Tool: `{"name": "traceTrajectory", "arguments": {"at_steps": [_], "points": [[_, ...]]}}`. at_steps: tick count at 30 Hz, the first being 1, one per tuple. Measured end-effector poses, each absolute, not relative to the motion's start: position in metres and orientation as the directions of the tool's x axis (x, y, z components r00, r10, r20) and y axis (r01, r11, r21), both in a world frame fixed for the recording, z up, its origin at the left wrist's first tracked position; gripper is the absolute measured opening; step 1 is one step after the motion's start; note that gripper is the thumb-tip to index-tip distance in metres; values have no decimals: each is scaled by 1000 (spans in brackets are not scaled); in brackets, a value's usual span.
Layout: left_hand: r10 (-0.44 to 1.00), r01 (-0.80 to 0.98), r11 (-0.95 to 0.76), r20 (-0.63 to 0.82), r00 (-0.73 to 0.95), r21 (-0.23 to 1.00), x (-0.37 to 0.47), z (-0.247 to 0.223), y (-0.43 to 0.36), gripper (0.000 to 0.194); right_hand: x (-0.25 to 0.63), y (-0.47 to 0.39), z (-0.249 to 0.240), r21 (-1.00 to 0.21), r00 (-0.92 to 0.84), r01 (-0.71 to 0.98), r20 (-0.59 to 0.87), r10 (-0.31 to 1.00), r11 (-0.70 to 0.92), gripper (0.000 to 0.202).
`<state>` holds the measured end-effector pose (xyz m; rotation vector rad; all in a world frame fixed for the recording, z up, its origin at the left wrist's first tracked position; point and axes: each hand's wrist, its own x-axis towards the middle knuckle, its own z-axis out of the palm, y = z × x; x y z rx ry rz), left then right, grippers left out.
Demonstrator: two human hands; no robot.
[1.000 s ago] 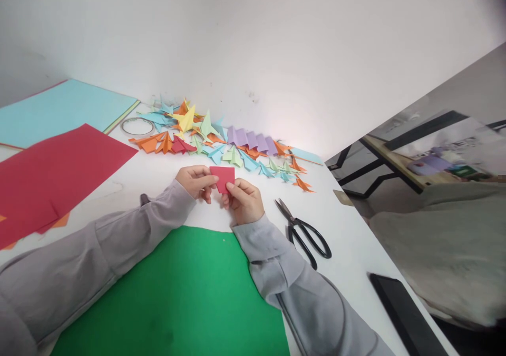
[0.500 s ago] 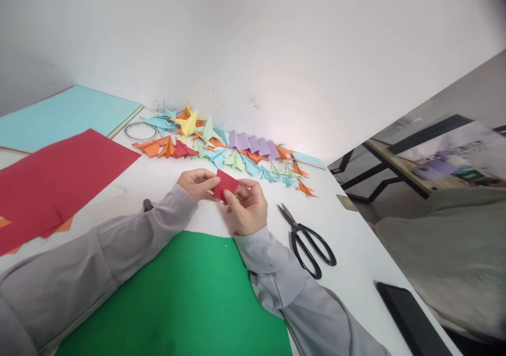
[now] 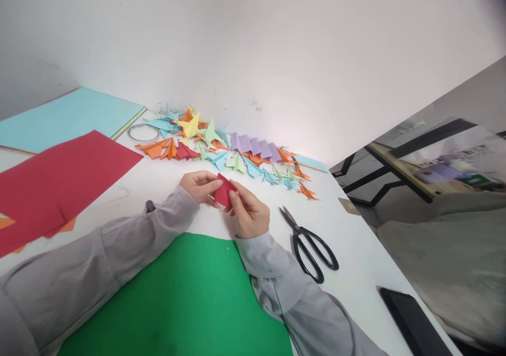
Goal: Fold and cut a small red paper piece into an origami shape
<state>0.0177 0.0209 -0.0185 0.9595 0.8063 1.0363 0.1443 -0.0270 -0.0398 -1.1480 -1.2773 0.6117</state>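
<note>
A small piece of red paper (image 3: 223,191) is held up between both hands, just beyond the far edge of a green sheet (image 3: 177,293). My left hand (image 3: 201,187) pinches its left side between thumb and fingers. On the right side, my right hand (image 3: 250,208) grips the paper, thumb on the near face and fingers behind. Those fingers hide part of its back. Behind the hands lie many folded paper pieces, among them a yellow one (image 3: 190,126) and a purple pleated strip (image 3: 255,147).
Black-handled scissors (image 3: 308,243) lie right of my right hand, with a dark flat device (image 3: 413,322) nearer the table's right edge. At left are a large red sheet (image 3: 75,182), light blue sheets (image 3: 75,119) and a tape roll (image 3: 143,132). A wall stands behind.
The red paper now looks narrower, as my right fingers have bent or turned its right side inward. Both hands still hold it in nearly the same place.
</note>
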Motion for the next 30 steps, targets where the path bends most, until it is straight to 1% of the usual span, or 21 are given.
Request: {"name": "traceTrajectory", "arguments": {"at_steps": [3, 7, 12, 16, 19, 25, 27, 30], "points": [[946, -338, 211, -103, 308, 917, 17, -16, 19, 19, 144, -26, -39, -944, 271, 105, 330, 904, 313, 25], [939, -339, 230, -116, 323, 912, 17, -15, 20, 16, 145, -23, -37, -962, 296, -7, 258, 920, 272, 24], [920, -306, 297, -185, 346, 905, 17, -14, 24, 8, 150, -19, -39, -972, 293, -126, 154, 943, 198, 27], [922, -303, 292, -182, 343, 907, 16, -12, 23, 10, 151, -18, -42, -968, 194, -178, 143, 971, 178, 32], [912, -299, 300, -180, 369, 906, 14, -11, 22, 13, 151, -18, -41, -967, 126, -206, 126, 984, 150, 32], [907, -279, 301, -184, 379, 912, 13, -15, 26, 22, 153, -18, -40, -972, 95, -218, 69, 993, 88, 34], [902, -272, 313, -195, 385, 910, 13, -15, 27, 20, 154, -17, -41, -973, 93, -220, 55, 994, 75, 33], [883, -246, 359, -243, 401, 900, 14, -11, 27, 11, 157, -16, -42, -970, 94, -238, 20, 995, 42, 31]]}}
